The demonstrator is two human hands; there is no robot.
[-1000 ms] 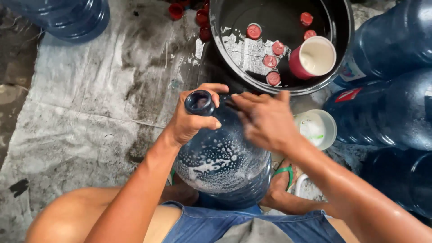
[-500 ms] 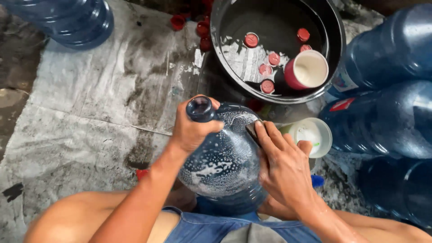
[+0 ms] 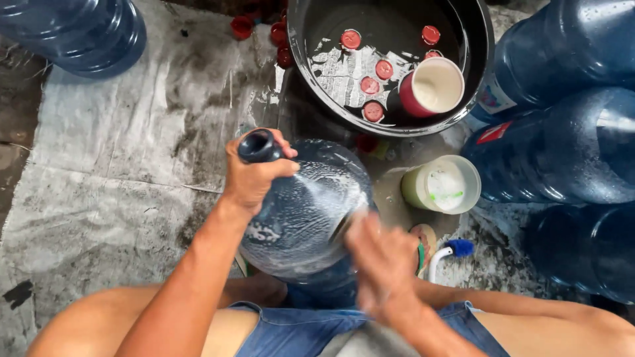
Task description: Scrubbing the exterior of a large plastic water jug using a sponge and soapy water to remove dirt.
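A large blue water jug [image 3: 304, 218], streaked with soap foam, lies tilted between my knees with its neck pointing up and left. My left hand [image 3: 254, 175] is clamped around that neck just below the open mouth. My right hand [image 3: 380, 264] is against the jug's lower right side and is blurred by motion. I cannot tell whether it holds anything. Something green [image 3: 420, 256] shows just beside it.
A black basin [image 3: 297, 59] ahead holds water, floating red caps [image 3: 369, 84] and a red cup [image 3: 433, 87]. A pale tub of soapy liquid [image 3: 442, 185] and a blue-headed brush [image 3: 456, 249] sit to the right. More blue jugs [image 3: 562, 152] crowd the right; another [image 3: 73, 33] lies at top left.
My right hand left the jug's neck and slid down its side toward me, and is now moving fast. My left hand kept its grip on the neck, and the jug tilted further left.
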